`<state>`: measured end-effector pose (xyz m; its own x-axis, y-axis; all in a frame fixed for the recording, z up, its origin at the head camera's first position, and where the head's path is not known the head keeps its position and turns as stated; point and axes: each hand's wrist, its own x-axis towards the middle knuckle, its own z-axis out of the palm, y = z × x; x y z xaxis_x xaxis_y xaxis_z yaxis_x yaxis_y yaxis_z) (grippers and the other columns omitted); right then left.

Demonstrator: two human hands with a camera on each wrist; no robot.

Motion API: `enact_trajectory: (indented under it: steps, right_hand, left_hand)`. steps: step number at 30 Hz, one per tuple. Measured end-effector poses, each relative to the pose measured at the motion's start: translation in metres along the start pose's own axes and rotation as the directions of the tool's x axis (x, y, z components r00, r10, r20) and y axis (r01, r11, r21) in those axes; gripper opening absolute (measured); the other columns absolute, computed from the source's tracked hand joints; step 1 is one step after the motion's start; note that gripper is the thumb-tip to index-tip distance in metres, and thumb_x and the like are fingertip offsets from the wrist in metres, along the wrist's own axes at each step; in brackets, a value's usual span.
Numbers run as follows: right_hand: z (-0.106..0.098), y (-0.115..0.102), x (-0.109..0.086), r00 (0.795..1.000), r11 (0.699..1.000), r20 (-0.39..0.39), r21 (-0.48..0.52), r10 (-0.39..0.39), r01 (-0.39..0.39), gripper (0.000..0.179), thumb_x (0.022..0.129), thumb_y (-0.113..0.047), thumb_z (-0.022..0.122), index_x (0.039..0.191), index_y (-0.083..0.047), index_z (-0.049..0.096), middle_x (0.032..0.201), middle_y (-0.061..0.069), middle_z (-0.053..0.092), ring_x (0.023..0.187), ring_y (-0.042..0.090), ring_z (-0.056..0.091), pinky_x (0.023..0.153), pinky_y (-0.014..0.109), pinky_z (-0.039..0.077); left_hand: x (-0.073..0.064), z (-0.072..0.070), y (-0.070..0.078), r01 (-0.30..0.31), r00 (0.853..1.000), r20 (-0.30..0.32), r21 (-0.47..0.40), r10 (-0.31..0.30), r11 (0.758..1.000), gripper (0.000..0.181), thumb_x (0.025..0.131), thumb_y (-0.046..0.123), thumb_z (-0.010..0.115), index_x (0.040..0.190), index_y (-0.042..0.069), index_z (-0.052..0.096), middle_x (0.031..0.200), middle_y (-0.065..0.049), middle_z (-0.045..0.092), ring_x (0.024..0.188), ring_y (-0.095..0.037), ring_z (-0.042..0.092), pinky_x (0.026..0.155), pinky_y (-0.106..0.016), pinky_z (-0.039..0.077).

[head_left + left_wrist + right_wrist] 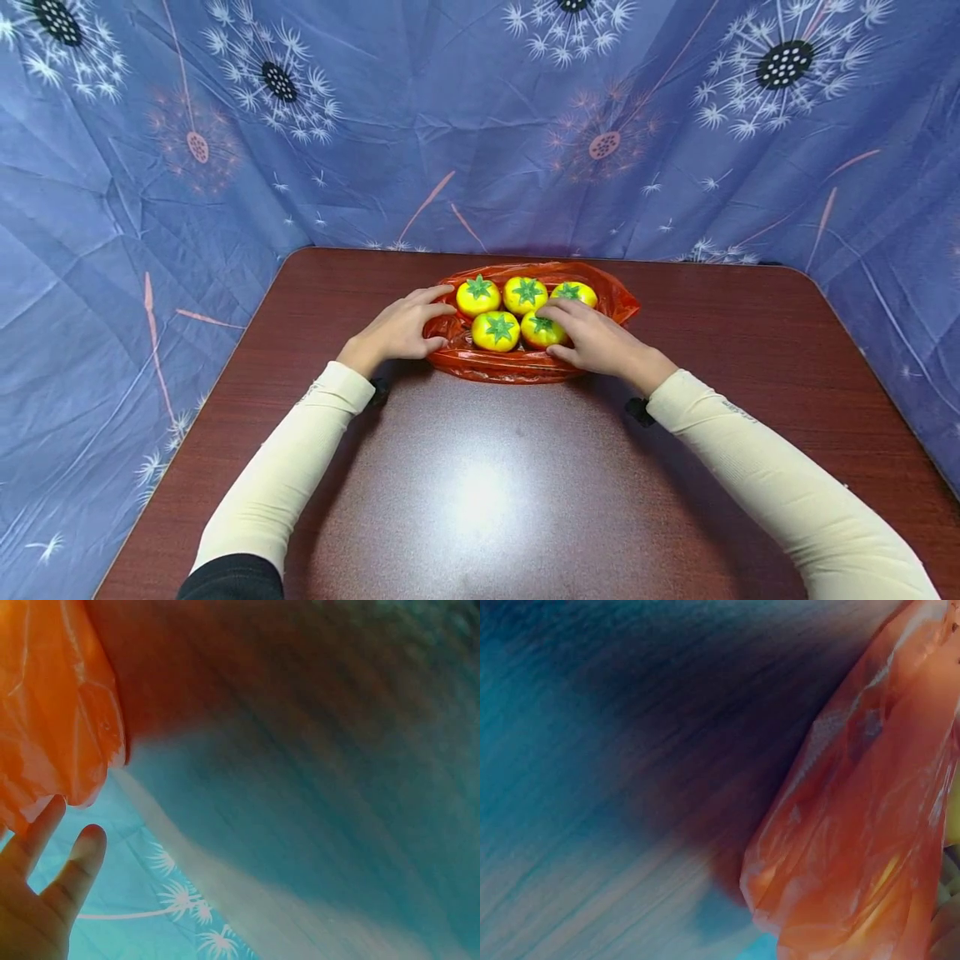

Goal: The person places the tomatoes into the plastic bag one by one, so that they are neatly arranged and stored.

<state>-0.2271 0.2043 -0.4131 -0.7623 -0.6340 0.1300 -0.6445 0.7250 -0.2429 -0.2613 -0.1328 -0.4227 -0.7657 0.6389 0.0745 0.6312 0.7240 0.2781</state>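
Several yellow tomatoes with green star-shaped leaf tops sit in two rows inside an open red plastic bag (495,367). My right hand (603,342) holds the front-right tomato (542,335), its fingers over the top and the thumb at the near side. Beside it lies the front-left tomato (495,337). At the bag's left end is my left hand (401,327), fingers spread and fingertips at the bag's edge. The left wrist view shows its fingers (86,855) extended beside the orange-looking bag. In the right wrist view the bag's side (855,847) covers most of the right hand.
The bag rests on a dark reddish-brown table (720,333), towards its back edge. A blue dandelion-patterned cloth (450,125) hangs behind and along both sides. Bright light reflects from the table in front of the bag.
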Motion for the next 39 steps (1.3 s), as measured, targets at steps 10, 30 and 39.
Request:
enact_trajectory:
  steps: [10,30,39]
  right_hand:
    - [0.004,-0.001,-0.002,1.000,0.999,-0.006,-0.032,-0.005,0.005,0.056,0.089,-0.025,0.072,0.138,-0.006,0.054,0.141,0.017,0.053,0.133,0.036,0.050,0.112,0.052,0.041]
    - [0.000,-0.013,-0.057,0.919,0.988,-0.372,-0.126,-0.133,0.092,0.052,0.082,-0.019,0.075,0.130,-0.007,0.062,0.136,0.017,0.057,0.128,0.039,0.049,0.101,0.058,0.039]
    - [0.005,-0.021,-0.081,0.900,0.998,-0.435,0.044,-0.022,0.045,0.048,0.079,-0.013,0.079,0.125,-0.008,0.065,0.136,0.014,0.058,0.126,0.034,0.050,0.106,0.051,0.036]
  left_hand:
    - [0.000,0.000,0.002,0.001,1.000,-0.004,-0.002,-0.001,1.000,0.052,0.084,0.030,0.069,0.132,0.010,0.063,0.159,-0.009,0.038,0.145,-0.032,0.039,0.118,-0.049,0.036]
    - [0.002,0.002,0.001,-0.016,1.000,-0.006,-0.003,0.016,1.000,0.053,0.083,0.030,0.070,0.132,0.010,0.063,0.159,-0.009,0.038,0.143,-0.033,0.041,0.117,-0.048,0.036]
    - [0.003,0.000,-0.001,-0.006,1.000,0.006,-0.001,0.006,1.000,0.054,0.084,0.031,0.070,0.133,0.011,0.063,0.159,-0.009,0.037,0.144,-0.033,0.040,0.112,-0.057,0.039]
